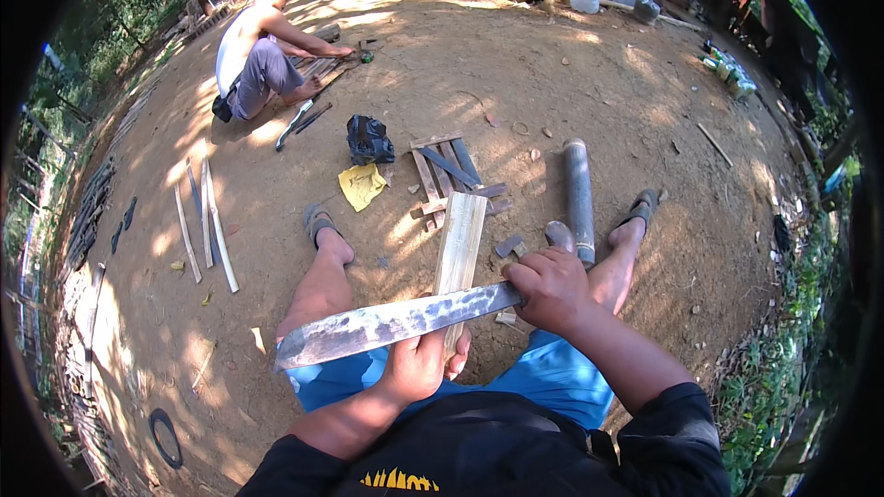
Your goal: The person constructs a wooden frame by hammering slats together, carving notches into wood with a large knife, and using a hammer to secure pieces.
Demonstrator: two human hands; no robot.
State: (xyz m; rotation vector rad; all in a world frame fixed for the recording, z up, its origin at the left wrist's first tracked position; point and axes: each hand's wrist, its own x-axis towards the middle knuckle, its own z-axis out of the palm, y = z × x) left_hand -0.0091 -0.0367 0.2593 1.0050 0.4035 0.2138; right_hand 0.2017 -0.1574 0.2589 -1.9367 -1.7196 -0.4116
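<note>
My right hand (555,287) is closed round the handle of a machete (387,324), whose rounded pommel shows above the fist. The broad, dark-blotched blade points left and crosses over a pale split length of bamboo or wood (459,244). My left hand (419,366) grips the lower end of that pale piece below the blade, between my knees. The piece stands out away from me, its far end near a small slatted wooden frame (444,175) on the ground. Whether the blade touches the piece I cannot tell.
A dark bamboo tube (578,198) lies by my right foot. Beyond my left foot are a yellow cloth (362,186) and a black bag (369,139). Thin strips (219,225) lie at left. Another person (262,55) squats farther off, near a second long blade (295,124).
</note>
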